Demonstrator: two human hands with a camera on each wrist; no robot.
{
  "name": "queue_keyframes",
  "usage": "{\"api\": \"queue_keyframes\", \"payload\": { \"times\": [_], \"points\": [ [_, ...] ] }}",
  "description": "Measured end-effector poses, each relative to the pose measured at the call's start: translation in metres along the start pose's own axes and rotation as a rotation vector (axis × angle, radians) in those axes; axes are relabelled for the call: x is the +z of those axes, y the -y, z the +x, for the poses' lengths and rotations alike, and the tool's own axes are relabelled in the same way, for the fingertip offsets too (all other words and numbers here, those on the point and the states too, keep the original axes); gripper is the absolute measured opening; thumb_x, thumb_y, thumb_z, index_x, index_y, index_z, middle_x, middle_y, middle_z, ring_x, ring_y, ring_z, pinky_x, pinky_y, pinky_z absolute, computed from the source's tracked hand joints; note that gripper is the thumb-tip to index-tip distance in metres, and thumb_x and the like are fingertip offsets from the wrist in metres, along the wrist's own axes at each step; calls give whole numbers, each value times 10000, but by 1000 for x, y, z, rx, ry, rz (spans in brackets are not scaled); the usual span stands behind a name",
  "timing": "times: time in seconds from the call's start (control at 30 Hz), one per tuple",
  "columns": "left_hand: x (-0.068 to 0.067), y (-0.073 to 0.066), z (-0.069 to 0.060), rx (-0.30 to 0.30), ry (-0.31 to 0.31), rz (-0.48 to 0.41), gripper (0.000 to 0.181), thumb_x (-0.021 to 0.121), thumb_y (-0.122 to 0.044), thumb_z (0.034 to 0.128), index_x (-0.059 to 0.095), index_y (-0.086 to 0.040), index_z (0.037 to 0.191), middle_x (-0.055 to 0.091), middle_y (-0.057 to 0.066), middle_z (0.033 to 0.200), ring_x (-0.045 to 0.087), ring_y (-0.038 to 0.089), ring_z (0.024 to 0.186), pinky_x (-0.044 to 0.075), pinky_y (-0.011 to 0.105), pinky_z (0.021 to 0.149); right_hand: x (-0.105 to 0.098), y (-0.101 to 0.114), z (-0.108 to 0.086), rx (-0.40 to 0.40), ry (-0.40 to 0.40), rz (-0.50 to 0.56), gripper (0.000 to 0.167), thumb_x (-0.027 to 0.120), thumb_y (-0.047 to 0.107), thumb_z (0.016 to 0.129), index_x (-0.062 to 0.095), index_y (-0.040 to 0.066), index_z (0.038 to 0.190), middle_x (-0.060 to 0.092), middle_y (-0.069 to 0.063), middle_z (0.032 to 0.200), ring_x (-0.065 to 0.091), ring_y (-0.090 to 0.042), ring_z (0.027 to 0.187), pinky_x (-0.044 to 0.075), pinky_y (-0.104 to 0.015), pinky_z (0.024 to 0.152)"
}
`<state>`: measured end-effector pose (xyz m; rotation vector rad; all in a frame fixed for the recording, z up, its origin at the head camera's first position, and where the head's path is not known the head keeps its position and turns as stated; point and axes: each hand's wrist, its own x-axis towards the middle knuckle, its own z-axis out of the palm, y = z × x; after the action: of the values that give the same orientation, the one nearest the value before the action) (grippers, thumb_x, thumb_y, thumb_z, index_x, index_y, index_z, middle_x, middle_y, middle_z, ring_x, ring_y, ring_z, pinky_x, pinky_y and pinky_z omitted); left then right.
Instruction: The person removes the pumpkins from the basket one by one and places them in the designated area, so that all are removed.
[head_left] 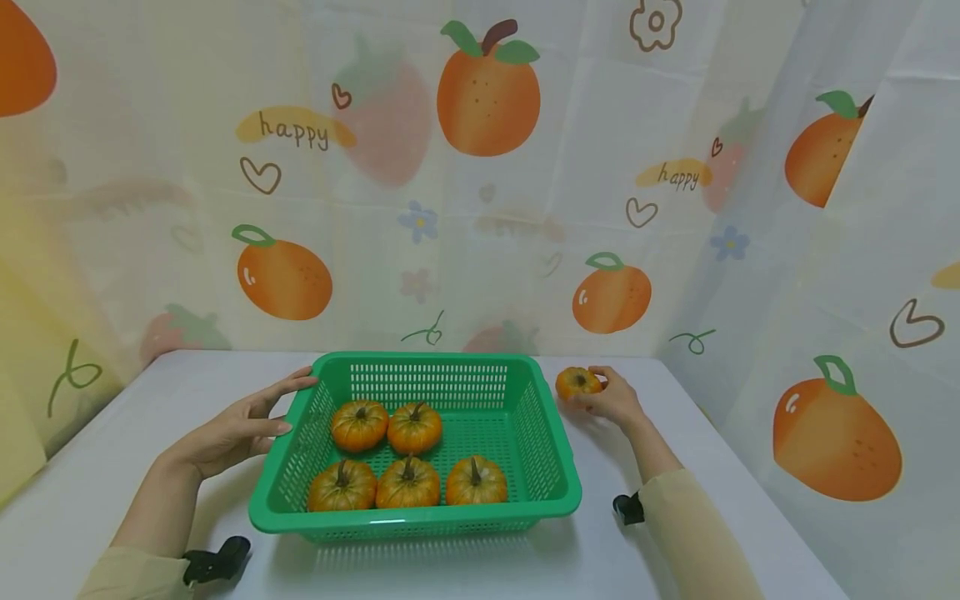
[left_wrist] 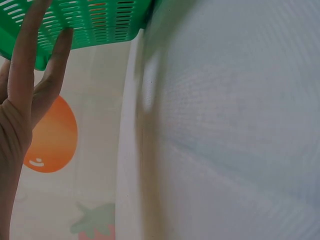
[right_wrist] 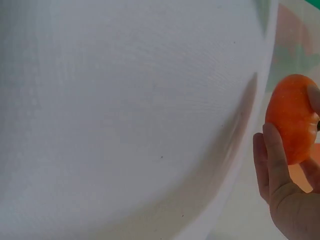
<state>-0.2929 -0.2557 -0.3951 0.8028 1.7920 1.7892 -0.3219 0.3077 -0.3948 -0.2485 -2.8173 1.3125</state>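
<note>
A person's bare left hand [head_left: 232, 429] touches, fingers extended and unclenched, the left rim of a green rectangular perforated plastic basket [head_left: 412, 516]. Inside, five small ribbed orange pumpkins [head_left: 360, 426] sit left and front; mesh floor shows at right and rear. Past the basket's right rim — over the white tabletop [head_left: 592, 550], near its back edge — the bare right hand [head_left: 617, 398] pinches another squat orange pumpkin [head_left: 576, 382], tabletop visible on both sides.
</note>
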Motion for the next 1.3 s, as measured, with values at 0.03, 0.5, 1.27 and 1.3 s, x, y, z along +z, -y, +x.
{"api": "queue_keyframes", "payload": {
  "times": [0.03,0.5,1.27,1.3],
  "points": [
    [0,0,0,1,-1,1,667,435,-15,997,157,-151,1587,-79,-161,1648,558,69,1279,591,369,928,0,-1,0,0,0,-2,763,750,229,838,379,39,1478,485,-278,1331,547,-351,1119,595,-314,842],
    [0,2,0,-3,-9,0,670,439,-12,996,150,-138,1587,-130,-129,1658,555,63,1285,586,368,939,5,-12,4,22,10,-37,751,767,243,826,410,39,1454,506,-279,1330,547,-339,1112,598,-306,816],
    [-1,3,0,14,0,-4,664,429,2,997,162,-144,1586,-128,-125,1658,563,80,1279,588,370,934,5,-11,4,16,50,-119,783,729,282,852,369,19,1495,486,-308,1409,528,-371,1196,530,-445,988],
    [-1,2,0,12,-2,-4,663,430,1,997,164,-147,1585,-131,-122,1658,566,81,1275,588,368,933,5,-11,4,15,52,-123,782,725,283,853,367,17,1495,483,-309,1411,524,-377,1203,520,-463,1006]
  ]
}}
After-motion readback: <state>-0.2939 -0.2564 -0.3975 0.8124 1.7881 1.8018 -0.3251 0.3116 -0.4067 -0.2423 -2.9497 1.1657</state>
